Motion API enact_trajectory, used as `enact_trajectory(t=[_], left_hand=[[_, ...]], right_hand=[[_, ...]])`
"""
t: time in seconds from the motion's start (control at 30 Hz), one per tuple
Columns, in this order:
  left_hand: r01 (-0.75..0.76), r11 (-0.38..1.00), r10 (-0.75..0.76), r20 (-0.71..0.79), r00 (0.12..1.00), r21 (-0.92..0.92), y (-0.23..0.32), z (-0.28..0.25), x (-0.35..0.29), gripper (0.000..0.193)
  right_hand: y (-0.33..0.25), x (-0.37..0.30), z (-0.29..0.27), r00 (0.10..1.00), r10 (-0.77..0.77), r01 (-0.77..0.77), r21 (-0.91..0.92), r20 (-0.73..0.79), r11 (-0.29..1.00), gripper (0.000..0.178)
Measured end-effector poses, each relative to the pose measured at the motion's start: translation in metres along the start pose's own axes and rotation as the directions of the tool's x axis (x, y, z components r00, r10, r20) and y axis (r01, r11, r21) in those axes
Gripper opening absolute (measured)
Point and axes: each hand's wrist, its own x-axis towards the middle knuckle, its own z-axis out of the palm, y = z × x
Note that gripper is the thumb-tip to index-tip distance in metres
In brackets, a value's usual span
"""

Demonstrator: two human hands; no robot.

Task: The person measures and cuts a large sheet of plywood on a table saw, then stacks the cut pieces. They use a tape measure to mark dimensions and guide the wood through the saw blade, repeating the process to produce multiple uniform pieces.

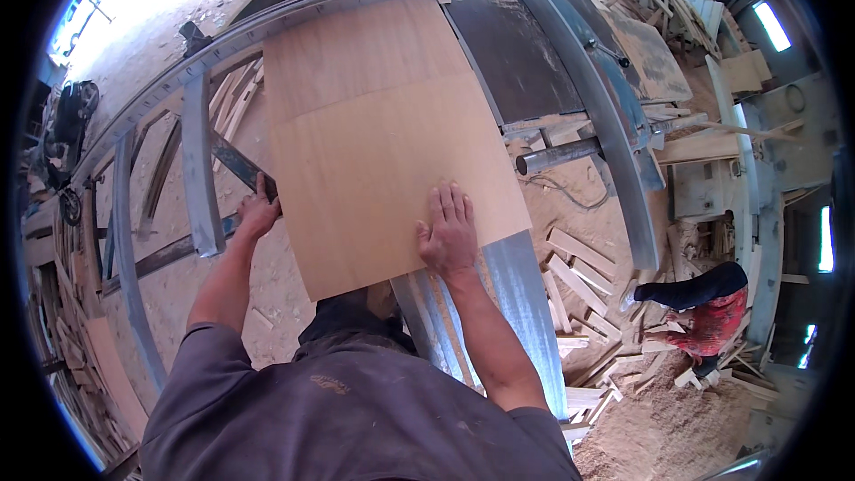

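A light-brown plywood sheet (pixel 374 169) lies flat in front of me, with a seam line across its upper part. My right hand (pixel 448 236) rests palm down on the sheet near its lower right, fingers stretched out. At the sheet's left edge, my left hand (pixel 258 211) is closed beside the end of a dark metal bar (pixel 239 162). Its index finger points forward. Whether it grips the bar or the sheet's edge is hidden. The sheet's far edge lies along a long metal rail fence (pixel 329 2).
Right of the sheet is a dark machine table (pixel 525 53) with a long steel fence (pixel 583 98) and a round bar (pixel 557 157). Grey frame arms (pixel 199 169) stand at left. Wood offcuts (pixel 579 272) litter the floor. Another person in red (pixel 715 319) bends down at right.
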Motion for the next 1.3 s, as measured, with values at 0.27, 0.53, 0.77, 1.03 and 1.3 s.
enact_trajectory(t=[0.27, 0.53, 0.77, 1.03, 1.3], left_hand=[[-0.02, 1.0, 0.02, -0.061, 0.998, 0.006, -0.004, -0.017, 0.069, 0.091], [-0.083, 0.996, 0.08, -0.096, 0.992, -0.028, 0.008, -0.081, 0.17, 0.089], [-0.084, 0.996, 0.079, -0.134, 0.988, -0.036, 0.002, -0.111, 0.245, 0.087], [-0.104, 0.993, 0.097, -0.116, 0.988, -0.062, 0.006, -0.148, 0.319, 0.087], [-0.114, 0.992, 0.106, -0.148, 0.983, -0.047, 0.003, -0.172, 0.392, 0.088]], right_hand=[[-0.005, 0.071, 0.023, 1.0, -0.008, 0.008, -0.024, 0.01, 1.0, 0.065], [-0.004, 0.186, 0.054, 1.0, -0.023, 0.023, -0.051, 0.0, 0.998, 0.068], [-0.011, 0.267, 0.073, 0.999, -0.041, 0.04, -0.028, -0.035, 0.999, 0.068], [-0.011, 0.341, 0.099, 1.0, -0.02, 0.02, -0.071, -0.001, 0.997, 0.072], [-0.011, 0.409, 0.119, 0.998, -0.041, 0.039, -0.057, -0.038, 0.998, 0.068]])
